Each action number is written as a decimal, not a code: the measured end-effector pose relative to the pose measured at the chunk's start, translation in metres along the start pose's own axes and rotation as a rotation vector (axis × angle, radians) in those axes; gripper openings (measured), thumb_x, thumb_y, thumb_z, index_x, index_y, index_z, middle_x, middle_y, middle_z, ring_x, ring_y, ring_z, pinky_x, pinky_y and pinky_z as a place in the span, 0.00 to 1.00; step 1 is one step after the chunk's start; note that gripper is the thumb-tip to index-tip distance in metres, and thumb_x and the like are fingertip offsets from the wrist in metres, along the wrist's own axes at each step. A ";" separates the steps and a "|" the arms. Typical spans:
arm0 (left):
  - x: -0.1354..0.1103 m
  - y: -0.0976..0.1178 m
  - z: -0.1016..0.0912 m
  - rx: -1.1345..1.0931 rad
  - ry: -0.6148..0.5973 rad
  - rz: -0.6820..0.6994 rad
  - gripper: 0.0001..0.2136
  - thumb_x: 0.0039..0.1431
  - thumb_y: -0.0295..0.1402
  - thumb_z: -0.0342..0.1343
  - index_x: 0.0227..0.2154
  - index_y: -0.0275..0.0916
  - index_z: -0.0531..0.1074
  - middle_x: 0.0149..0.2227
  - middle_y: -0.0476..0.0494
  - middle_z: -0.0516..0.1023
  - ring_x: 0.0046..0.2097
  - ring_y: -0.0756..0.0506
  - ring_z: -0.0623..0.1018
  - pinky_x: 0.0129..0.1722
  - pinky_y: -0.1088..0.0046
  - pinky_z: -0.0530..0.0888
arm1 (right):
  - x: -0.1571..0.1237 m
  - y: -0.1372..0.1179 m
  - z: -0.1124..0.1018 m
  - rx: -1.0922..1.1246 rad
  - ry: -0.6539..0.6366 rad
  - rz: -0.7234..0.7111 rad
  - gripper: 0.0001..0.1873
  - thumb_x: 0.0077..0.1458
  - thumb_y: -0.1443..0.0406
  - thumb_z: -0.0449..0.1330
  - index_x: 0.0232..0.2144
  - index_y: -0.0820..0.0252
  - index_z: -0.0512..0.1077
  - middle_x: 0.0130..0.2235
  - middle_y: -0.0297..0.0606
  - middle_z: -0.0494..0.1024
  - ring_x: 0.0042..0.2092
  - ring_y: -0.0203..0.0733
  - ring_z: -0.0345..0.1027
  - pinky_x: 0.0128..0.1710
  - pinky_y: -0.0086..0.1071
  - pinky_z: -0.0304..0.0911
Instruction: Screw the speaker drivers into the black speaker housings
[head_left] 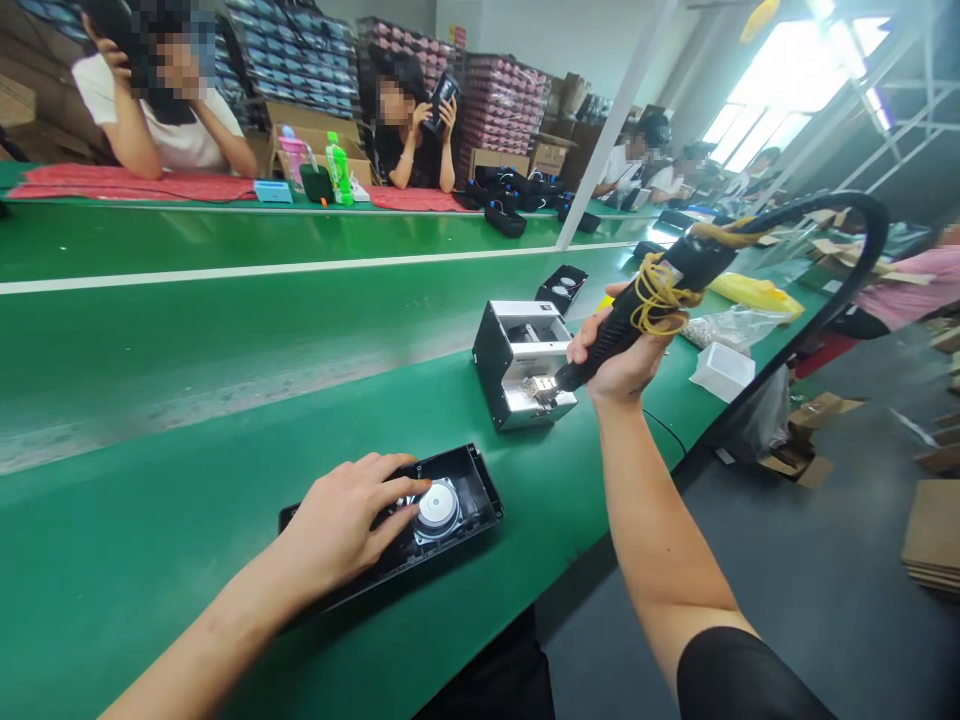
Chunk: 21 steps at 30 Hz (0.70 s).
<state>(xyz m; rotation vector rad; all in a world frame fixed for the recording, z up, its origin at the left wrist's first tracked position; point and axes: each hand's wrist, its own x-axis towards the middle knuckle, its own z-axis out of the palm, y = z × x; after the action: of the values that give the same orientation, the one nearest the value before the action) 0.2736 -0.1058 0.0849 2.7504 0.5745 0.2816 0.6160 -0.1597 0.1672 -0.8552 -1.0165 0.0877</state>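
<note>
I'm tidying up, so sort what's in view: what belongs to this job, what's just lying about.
Likely the job's: black box under the left hand; screwdriver in the right hand; machine near its tip.

Seemingly lying about: green bottle; yellow plastic; white box.

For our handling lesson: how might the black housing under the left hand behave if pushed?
The black housing, straight-edged and box-like, probably stays stiff. Lying flat, it seems unlikely to tip. The glossy green table may let it slide.
</note>
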 end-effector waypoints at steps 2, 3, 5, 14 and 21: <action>0.000 0.000 0.000 0.005 -0.006 0.004 0.14 0.75 0.41 0.51 0.55 0.55 0.80 0.61 0.47 0.80 0.56 0.38 0.82 0.51 0.51 0.82 | 0.000 0.000 -0.001 0.008 0.000 -0.005 0.39 0.63 0.27 0.53 0.29 0.55 0.66 0.22 0.29 0.65 0.17 0.35 0.57 0.16 0.25 0.55; 0.000 0.000 0.000 0.008 -0.007 0.006 0.14 0.75 0.41 0.52 0.54 0.55 0.80 0.61 0.47 0.79 0.56 0.38 0.82 0.51 0.51 0.82 | 0.000 0.000 -0.001 0.012 -0.001 -0.006 0.39 0.63 0.27 0.53 0.28 0.55 0.66 0.22 0.29 0.65 0.17 0.34 0.57 0.16 0.25 0.55; 0.000 0.000 0.000 0.017 -0.005 0.009 0.14 0.75 0.41 0.52 0.55 0.55 0.80 0.62 0.47 0.79 0.55 0.38 0.82 0.50 0.52 0.82 | -0.001 0.000 -0.002 0.017 -0.002 -0.004 0.39 0.63 0.27 0.53 0.30 0.55 0.68 0.22 0.29 0.65 0.17 0.34 0.55 0.15 0.25 0.54; 0.005 0.001 -0.003 0.010 -0.047 -0.007 0.12 0.74 0.42 0.56 0.55 0.55 0.79 0.62 0.48 0.79 0.56 0.39 0.81 0.52 0.56 0.81 | -0.014 -0.033 0.006 0.118 -0.027 0.055 0.39 0.56 0.30 0.63 0.50 0.54 0.73 0.21 0.24 0.64 0.16 0.37 0.52 0.12 0.27 0.53; 0.007 0.008 -0.011 -0.010 -0.076 -0.051 0.13 0.74 0.41 0.57 0.56 0.54 0.79 0.61 0.49 0.79 0.57 0.41 0.81 0.53 0.61 0.79 | -0.042 -0.093 0.056 0.257 -0.175 0.228 0.25 0.55 0.43 0.73 0.50 0.44 0.80 0.25 0.26 0.59 0.20 0.37 0.54 0.18 0.28 0.58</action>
<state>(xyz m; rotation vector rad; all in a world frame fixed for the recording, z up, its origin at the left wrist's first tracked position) 0.2804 -0.1068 0.0983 2.7188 0.6200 0.1666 0.5204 -0.2081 0.2123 -0.7336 -1.0406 0.4842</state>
